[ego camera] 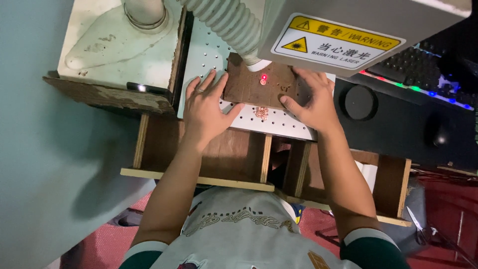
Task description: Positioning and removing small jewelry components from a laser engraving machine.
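Both hands rest on a dark wood board that lies on a white plate with holes. The left hand is spread flat, with its fingers on the left end of the board and its thumb along the near edge. A ring sits on one finger. The right hand is spread too, and it presses on the right end, with its thumb on the near edge. So the board lies right between the hands, and each hand is just as near to it as the other. The long side of the board runs from left to right, from one hand to the other. A small red light dot shines on the top of the board, near the middle, between the two hands. Just off the near edge of the board, on the white plate, lies a small copper piece shaped like a flower. Above the board hangs a grey machine head with a yellow warning sticker, and a ribbed hose comes down beside it. Wooden boxes stand at the near edge of the plate, under the arms. To the right, well apart, are a keyboard with coloured lights, a black round thing and a mouse.
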